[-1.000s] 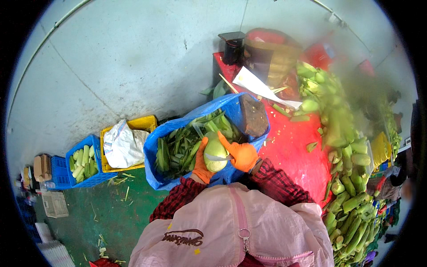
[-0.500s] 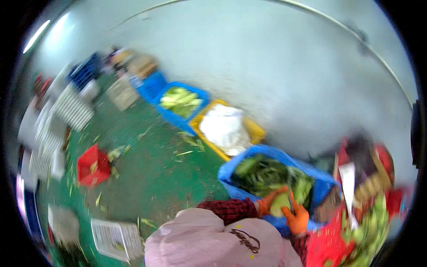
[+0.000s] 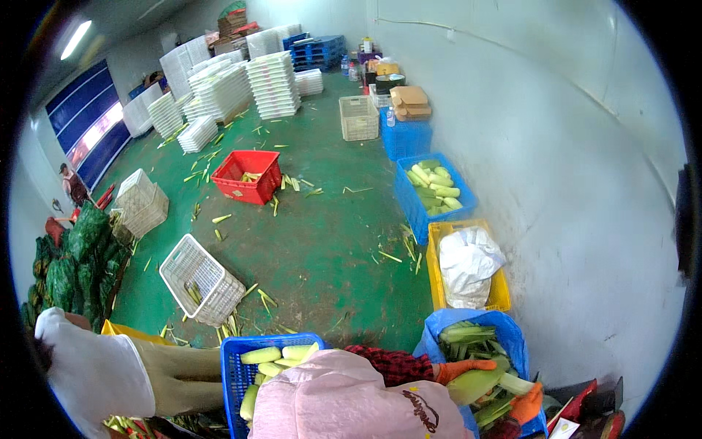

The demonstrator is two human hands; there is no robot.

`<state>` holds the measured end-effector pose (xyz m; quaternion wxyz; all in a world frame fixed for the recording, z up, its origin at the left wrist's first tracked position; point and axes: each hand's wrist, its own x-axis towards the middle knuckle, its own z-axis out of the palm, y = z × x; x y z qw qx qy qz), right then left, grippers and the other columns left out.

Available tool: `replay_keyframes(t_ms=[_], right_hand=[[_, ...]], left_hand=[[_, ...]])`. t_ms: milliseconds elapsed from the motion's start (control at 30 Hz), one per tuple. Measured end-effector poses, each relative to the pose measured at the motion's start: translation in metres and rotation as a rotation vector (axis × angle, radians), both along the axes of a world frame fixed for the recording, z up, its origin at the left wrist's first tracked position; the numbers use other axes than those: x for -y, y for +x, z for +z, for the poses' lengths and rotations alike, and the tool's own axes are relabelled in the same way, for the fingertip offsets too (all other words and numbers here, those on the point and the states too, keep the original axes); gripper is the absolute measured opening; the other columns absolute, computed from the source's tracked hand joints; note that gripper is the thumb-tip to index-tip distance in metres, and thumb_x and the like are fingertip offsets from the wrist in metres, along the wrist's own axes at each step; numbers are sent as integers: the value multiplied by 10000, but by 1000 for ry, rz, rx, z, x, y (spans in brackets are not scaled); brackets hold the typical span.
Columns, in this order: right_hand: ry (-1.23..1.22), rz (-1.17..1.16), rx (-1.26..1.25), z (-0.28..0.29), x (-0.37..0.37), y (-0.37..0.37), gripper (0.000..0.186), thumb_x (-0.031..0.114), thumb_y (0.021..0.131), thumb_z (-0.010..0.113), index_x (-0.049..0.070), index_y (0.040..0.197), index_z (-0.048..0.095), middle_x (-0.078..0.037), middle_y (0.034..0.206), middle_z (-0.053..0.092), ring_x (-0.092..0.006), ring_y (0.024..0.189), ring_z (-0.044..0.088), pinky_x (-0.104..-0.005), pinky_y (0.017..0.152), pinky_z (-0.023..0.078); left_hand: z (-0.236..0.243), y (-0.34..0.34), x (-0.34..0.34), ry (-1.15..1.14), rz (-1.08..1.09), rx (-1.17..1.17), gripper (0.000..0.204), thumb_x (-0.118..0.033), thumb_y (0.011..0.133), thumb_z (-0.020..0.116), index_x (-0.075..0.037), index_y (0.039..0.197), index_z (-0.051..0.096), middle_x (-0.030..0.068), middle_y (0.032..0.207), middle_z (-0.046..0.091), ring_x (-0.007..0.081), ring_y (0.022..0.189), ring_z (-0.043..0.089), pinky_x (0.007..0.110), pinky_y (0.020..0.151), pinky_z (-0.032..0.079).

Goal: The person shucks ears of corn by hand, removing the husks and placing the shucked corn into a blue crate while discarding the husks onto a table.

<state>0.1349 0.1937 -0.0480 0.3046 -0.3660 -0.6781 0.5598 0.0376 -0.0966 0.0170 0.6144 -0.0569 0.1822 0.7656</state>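
- Pale green, thick, tapering vegetable (image 3: 470, 388) lies at the lower right of the frame, above the blue plastic bag's contents, its whitish stem end pointing right.
- The orange-gloved left hand (image 3: 455, 371) lies along the vegetable's upper edge and holds it, fingers stretched toward the right; the vegetable's broad body sits directly below this grip.
- The orange-gloved right hand (image 3: 526, 404) is at the stem end, farther right and lower; whether its fingers close on anything I cannot tell.
- Around both hands, the wide-mouthed blue plastic bag (image 3: 443, 319) holds long green leaves (image 3: 468, 334).
- Just above the bag stands a yellow plastic crate (image 3: 436, 271) with a crumpled white sack (image 3: 468, 265) in it.
- At lower centre, a blue slatted plastic basket (image 3: 232, 380) of pale green peeled pieces (image 3: 261, 355) stands left of the pink smock (image 3: 344, 399).
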Motion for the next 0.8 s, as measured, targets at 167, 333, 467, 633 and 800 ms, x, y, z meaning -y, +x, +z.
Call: replay_keyframes(t_ms=[167,333,467,633,800], right_hand=[[-287,-425,120,-41,-108,79,695,731,842,564,73,1048,656,-90,773,677,-133,425,450,-263,381,376],[-412,315,47,78,93,29,528,390,902,632,61,1313,591,-108,1156,677,-189,851,669,-289,618,521],[-494,223,213,104,142,20,352,291,863,745,-24,1005,679,-47,784,661,-142,529,564,-290,478,438],[-403,29,273,120,134,48,319,258,799,794,-15,915,676,-39,713,620,-151,490,564,-282,466,432],[-481,11,242,102,122,73,269,157,785,755,-26,959,661,-61,697,625,-174,475,592,-295,455,474]], left_hand=[[-9,-6,-1,166,-39,8,524,-488,888,711,-63,1187,643,130,1010,714,221,836,709,375,729,606],[-34,-26,-26,174,27,12,625,-594,966,538,-63,1291,601,106,1195,674,197,1030,662,337,894,555],[-64,-39,-56,-219,-47,-1252,647,-515,1010,486,-19,1425,492,149,1385,564,275,1260,523,381,1121,348],[10,-10,-81,-202,-293,-1050,605,-518,950,605,-28,1305,594,95,1153,668,160,993,607,332,871,491],[-9,-2,-95,-43,-428,-880,564,-510,947,611,-32,1245,625,41,1058,661,109,902,593,300,786,495]])
